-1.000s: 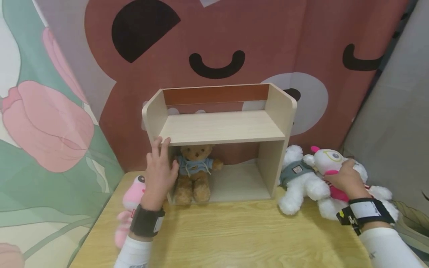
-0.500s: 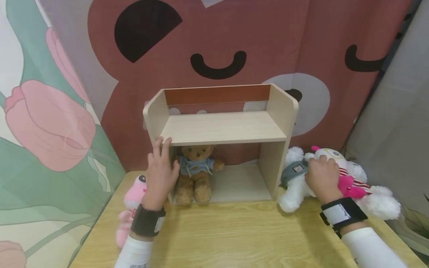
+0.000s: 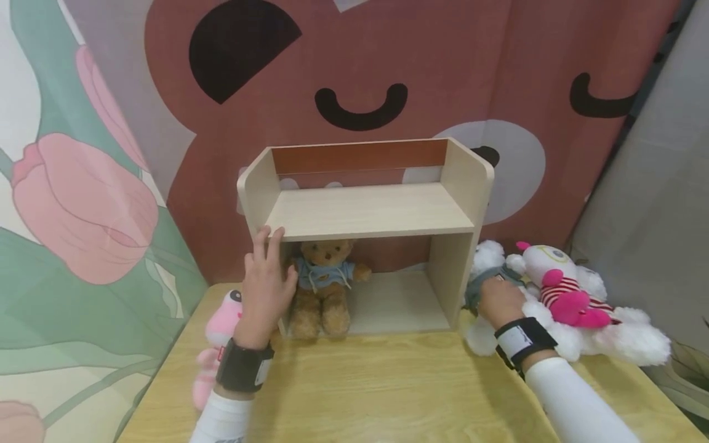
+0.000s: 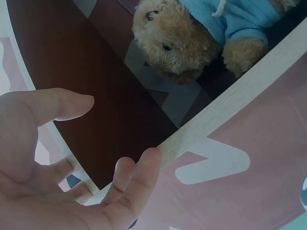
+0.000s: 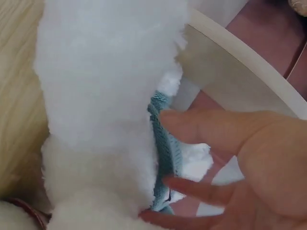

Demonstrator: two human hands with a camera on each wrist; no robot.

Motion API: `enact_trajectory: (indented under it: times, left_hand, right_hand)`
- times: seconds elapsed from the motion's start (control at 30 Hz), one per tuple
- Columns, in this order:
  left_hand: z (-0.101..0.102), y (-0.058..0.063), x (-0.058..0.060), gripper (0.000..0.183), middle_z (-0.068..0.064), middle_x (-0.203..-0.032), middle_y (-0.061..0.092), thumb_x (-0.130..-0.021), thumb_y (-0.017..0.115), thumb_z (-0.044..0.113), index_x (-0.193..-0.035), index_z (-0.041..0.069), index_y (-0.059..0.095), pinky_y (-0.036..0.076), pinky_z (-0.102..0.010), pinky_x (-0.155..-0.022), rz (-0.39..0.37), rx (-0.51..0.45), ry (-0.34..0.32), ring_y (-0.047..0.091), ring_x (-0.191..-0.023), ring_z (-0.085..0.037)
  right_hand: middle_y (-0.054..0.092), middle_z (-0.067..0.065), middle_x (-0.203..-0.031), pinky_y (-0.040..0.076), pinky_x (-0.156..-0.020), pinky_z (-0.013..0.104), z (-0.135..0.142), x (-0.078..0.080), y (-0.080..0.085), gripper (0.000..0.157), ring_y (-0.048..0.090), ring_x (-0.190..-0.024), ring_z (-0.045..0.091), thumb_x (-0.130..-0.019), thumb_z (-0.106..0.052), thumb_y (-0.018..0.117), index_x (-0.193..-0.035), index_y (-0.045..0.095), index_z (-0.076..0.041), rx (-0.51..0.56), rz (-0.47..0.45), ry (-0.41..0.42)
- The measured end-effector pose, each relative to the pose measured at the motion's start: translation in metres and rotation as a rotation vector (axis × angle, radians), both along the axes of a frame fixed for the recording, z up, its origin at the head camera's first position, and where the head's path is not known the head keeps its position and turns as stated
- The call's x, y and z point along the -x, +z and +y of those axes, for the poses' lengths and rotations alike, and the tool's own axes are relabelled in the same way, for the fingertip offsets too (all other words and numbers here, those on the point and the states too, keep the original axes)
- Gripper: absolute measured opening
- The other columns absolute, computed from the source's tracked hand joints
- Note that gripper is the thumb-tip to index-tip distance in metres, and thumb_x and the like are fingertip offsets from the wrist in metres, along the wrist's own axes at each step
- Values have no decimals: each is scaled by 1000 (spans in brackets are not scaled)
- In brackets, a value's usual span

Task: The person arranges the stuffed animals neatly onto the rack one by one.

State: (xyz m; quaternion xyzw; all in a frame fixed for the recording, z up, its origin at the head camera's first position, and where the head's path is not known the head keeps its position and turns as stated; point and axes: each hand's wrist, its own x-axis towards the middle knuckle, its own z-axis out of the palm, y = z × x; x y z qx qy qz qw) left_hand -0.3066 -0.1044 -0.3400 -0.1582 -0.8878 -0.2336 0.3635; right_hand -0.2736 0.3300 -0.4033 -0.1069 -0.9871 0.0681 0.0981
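My left hand (image 3: 264, 289) rests its fingertips at the left front corner of a pale wooden shelf unit (image 3: 365, 212). In the left wrist view its thumb and fingers (image 4: 139, 182) are spread along the board edges. Inside the lower compartment sits a brown teddy bear (image 3: 321, 289) in a blue hoodie. My right hand (image 3: 501, 301) is over a white plush toy (image 3: 490, 253) in a grey-blue top (image 5: 165, 139), right of the shelf. Seen from the right wrist, thumb and fingers reach this top with their tips apart, fairly straight.
Another white plush toy (image 3: 637, 338) with a pink-and-white head and striped top lies at the right. A pink plush toy (image 3: 221, 326) is left of my left forearm. The wooden table (image 3: 376, 387) meets a patterned curtain (image 3: 354, 61) behind the shelf.
My right hand has moved left from the striped-top plush toy and down onto the white one in the grey-blue top. My left hand has stayed at the shelf.
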Motion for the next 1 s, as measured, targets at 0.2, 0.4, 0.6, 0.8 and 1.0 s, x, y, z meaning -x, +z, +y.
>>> enact_trajectory:
  times: [0.2, 0.4, 0.6, 0.8, 1.0]
  left_hand:
    - [0, 3, 0, 75, -14, -154, 34, -83, 73, 6, -149, 12, 39, 43, -42, -47, 35, -8, 5, 46, -82, -40]
    - [0, 3, 1, 75, -13, -155, 32, -83, 73, 7, -149, 13, 39, 43, -43, -49, 14, -12, -4, 47, -83, -40]
    - [0, 2, 0, 76, -13, -155, 32, -83, 73, 7, -150, 13, 38, 44, -43, -49, 10, -4, 16, 46, -82, -40]
    - [1, 2, 0, 75, -13, -155, 31, -84, 73, 6, -150, 14, 37, 44, -43, -50, -9, -7, 6, 46, -83, -40]
    - [1, 1, 0, 75, -14, -155, 31, -84, 73, 6, -149, 13, 37, 44, -42, -50, -11, 0, 5, 46, -83, -39]
  right_hand:
    - [41, 60, -103, 46, -69, 70, 0, 4, -11, 82, 47, -90, 71, -77, -4, 65, -146, 24, 10, 97, 94, -154]
    - [29, 63, -109, 43, -60, 72, 13, 2, -23, 105, 39, -92, 71, -76, -13, 73, -155, 7, 5, 182, 90, -298]
    - [24, 63, -111, 44, -62, 72, 24, -2, -26, 121, 35, -95, 74, -73, -25, 81, -154, -4, 6, 246, 54, -271]
    - [24, 67, -111, 39, -79, 79, 32, 0, -33, 125, 35, -96, 81, -74, -35, 80, -152, -7, 9, 258, 4, -254]
    - [29, 64, -106, 42, -72, 74, 38, -4, -42, 132, 43, -86, 76, -72, -33, 81, -153, -15, 5, 290, 64, -286]
